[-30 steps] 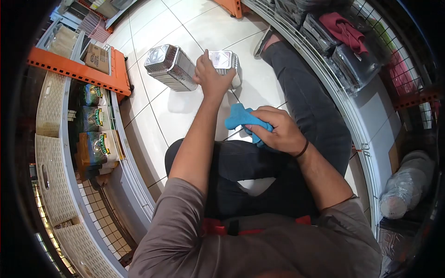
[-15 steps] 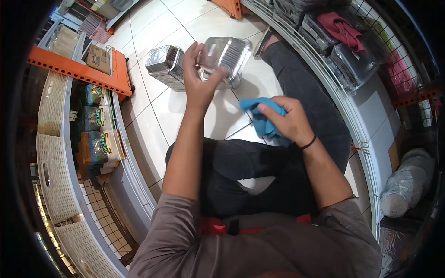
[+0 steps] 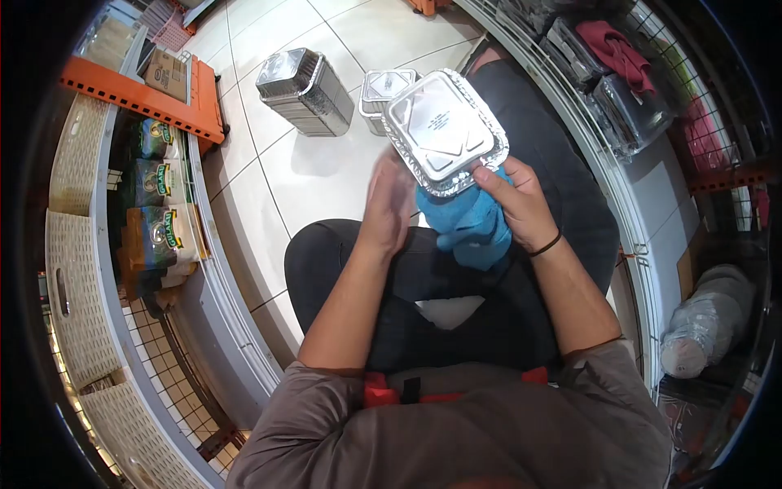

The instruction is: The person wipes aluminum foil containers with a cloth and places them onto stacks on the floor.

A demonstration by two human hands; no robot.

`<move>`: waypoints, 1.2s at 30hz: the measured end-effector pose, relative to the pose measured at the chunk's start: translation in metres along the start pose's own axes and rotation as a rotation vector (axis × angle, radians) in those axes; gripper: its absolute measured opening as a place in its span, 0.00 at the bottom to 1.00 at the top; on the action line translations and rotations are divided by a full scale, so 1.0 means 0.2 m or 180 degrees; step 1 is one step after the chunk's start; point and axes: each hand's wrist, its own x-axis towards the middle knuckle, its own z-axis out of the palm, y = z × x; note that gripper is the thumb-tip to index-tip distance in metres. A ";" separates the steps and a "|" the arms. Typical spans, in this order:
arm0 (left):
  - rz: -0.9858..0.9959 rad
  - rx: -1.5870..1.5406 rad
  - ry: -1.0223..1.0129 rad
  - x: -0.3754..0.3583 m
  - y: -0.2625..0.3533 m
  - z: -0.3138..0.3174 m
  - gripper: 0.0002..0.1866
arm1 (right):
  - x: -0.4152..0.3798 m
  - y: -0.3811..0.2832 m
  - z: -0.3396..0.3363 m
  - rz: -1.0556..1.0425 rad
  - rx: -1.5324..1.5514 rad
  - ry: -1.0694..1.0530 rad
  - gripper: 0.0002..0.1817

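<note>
My right hand (image 3: 525, 204) grips the lower right corner of an aluminium foil container (image 3: 436, 126), thumb on its rim. The container is turned bottom up, its pale base with small print facing me. Bunched in the same hand, a blue cloth (image 3: 468, 228) hangs below the container. My left hand (image 3: 388, 200) is beside the container's left edge, its fingers smeared by motion and partly behind the rim. On the floor just beyond, another foil container (image 3: 383, 85) is partly covered by the held one. A tall stack of foil containers (image 3: 308, 94) stands to its left.
White floor tiles (image 3: 244, 175) lie around my crossed legs (image 3: 326, 253). A shelf on the left holds packaged goods (image 3: 159, 228) and woven-pattern plastic baskets (image 3: 81, 301). On the right shelf (image 3: 582, 147) are dark wrapped packs, a maroon cloth (image 3: 615, 53) and a plastic-wrapped roll (image 3: 709, 322).
A foil container is now in my right hand with the cloth, nearer to me. My left hand has moved closer and to the right from the containers on the floor.
</note>
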 end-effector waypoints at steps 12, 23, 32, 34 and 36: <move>0.0084 0.0240 0.0731 0.07 0.05 -0.16 0.24 | 0.00 -0.10 -0.19 0.0612 -0.1468 -0.0628 0.13; -0.0993 0.0303 -0.0026 -0.06 -0.15 0.16 0.25 | 0.05 -0.09 -0.14 -0.0892 -0.2845 0.0236 0.20; -0.1078 0.0311 0.0439 -0.09 -0.13 0.11 0.29 | 0.05 -0.03 0.01 -0.2025 -0.3774 -0.0319 0.29; -0.1062 0.0364 0.0550 -0.10 -0.10 0.15 0.27 | 0.03 0.00 0.04 -0.1820 -0.3930 -0.0643 0.31; -0.1050 0.0395 0.0606 -0.12 -0.11 0.16 0.26 | 0.04 0.01 0.04 -0.1719 -0.4000 -0.0807 0.32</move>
